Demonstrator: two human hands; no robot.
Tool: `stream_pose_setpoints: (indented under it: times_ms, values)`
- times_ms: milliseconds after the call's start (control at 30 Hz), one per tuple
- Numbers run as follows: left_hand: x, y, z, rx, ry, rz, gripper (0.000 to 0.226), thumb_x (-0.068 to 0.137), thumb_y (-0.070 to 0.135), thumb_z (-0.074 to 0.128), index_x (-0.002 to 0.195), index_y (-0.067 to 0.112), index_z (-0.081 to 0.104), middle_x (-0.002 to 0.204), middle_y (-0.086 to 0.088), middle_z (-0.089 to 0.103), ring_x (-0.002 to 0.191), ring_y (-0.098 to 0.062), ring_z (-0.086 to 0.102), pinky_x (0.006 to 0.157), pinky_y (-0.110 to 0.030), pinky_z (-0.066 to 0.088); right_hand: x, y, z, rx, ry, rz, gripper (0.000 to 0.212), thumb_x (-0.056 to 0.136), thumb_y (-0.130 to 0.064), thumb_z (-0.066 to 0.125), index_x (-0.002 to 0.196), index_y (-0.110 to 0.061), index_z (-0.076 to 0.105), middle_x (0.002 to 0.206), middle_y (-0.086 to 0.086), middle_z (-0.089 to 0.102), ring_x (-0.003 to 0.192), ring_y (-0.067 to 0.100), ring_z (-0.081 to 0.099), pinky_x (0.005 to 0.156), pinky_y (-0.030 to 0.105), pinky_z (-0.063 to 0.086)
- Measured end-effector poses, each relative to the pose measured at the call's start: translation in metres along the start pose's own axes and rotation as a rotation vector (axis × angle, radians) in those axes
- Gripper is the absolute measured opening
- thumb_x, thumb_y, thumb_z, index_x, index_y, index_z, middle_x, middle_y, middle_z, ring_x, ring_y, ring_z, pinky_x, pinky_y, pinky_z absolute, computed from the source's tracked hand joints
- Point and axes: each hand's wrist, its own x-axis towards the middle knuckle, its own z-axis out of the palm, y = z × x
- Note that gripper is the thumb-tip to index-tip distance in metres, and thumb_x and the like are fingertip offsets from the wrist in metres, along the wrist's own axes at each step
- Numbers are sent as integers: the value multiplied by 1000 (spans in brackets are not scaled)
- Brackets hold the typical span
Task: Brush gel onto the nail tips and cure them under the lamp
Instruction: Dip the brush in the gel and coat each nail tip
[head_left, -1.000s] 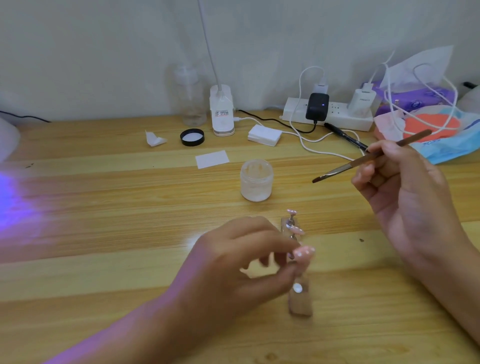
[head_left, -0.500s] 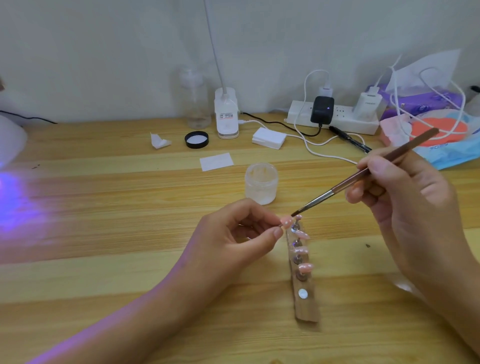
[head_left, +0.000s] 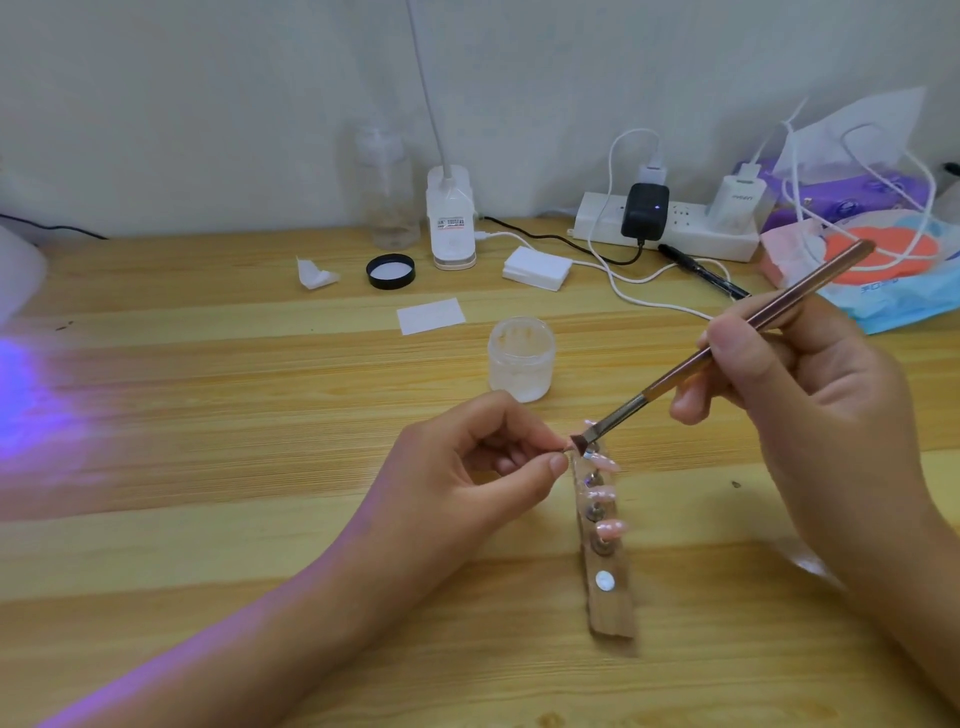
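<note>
Mid-frame, the left hand (head_left: 467, 480) pinches a nail tip (head_left: 568, 451) at the top of the holder strip (head_left: 610, 597). The right hand (head_left: 810, 400) grips the brush (head_left: 675, 374), bristles touching it. Gel is going on, I think; next needs small, even strokes

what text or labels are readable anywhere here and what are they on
Nothing reads clearly.
Label on the white lamp base: red and dark print, too blurred.
Grey mark on the white charger: too small.
Print on the blue bag: too blurred.
</note>
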Motion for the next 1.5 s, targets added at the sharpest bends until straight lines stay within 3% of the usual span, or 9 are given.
stream_pose_setpoints:
  times_ms: [167,300,400,533,733,967,1067,1233,1500]
  values:
    - [-1,-2,-1,-32,13,-6,12,83,15,74,78,25,69,79,2,69,72,-5,59,67,-13,47,0,3,-4,-86,6,-72,6,92,-31,59,95,-25,60,68,-2,71,65,11,69,69,14,52]
    - [-1,-3,-1,-78,27,-31,5,79,24,72,76,26,68,85,-4,73,94,-22,70,78,-28,54,4,7,-6,90,32,-1,11,81,-25,54,88,-21,61,74,2,70,69,21,70,73,25,55]
    - [1,-3,-1,-85,32,-33,3,78,24,71,76,25,69,83,-3,72,91,-24,69,75,-23,53,6,6,-8,161,13,39,14,75,-23,51,80,-26,64,73,5,70,68,21,68,72,24,55]
    - [1,-3,-1,-92,41,-48,3,77,24,72,76,23,69,80,-2,72,76,-16,66,69,-18,51,2,6,-5,110,-16,25,12,74,-24,52,82,-23,61,73,6,70,68,22,68,73,26,55]
    - [1,-3,-3,-116,46,-47,6,79,21,73,78,19,68,87,-4,74,94,-24,69,77,-30,54,1,7,-3,-61,15,-23,9,80,-20,55,88,-20,58,78,-1,73,74,16,71,74,19,54]
    - [-11,10,-5,44,33,388,3,83,21,71,86,21,72,81,12,71,70,-13,63,61,-21,48,4,15,-14,-238,-42,-131,22,97,-8,55,111,-18,69,89,-1,73,88,15,68,81,21,51]
    - [-14,7,-2,372,-71,552,7,84,26,73,81,20,75,65,13,52,62,-6,45,61,-15,34,5,20,-18,-541,-184,-187,22,98,-24,61,119,-22,66,100,-5,69,97,14,63,91,24,48]
    - [-12,-7,3,637,-204,670,11,88,34,71,82,27,76,62,10,52,61,-5,33,51,-17,35,1,23,-15,-968,-496,-94,66,86,-63,38,146,-33,42,118,-17,48,114,0,42,99,30,36]
    - [-3,-11,-11,820,-253,796,16,90,42,67,79,33,75,58,9,50,56,-7,38,45,-19,37,3,28,-10,-1141,-503,78,71,85,-79,12,138,-48,47,107,-27,36,107,-9,32,91,19,23]
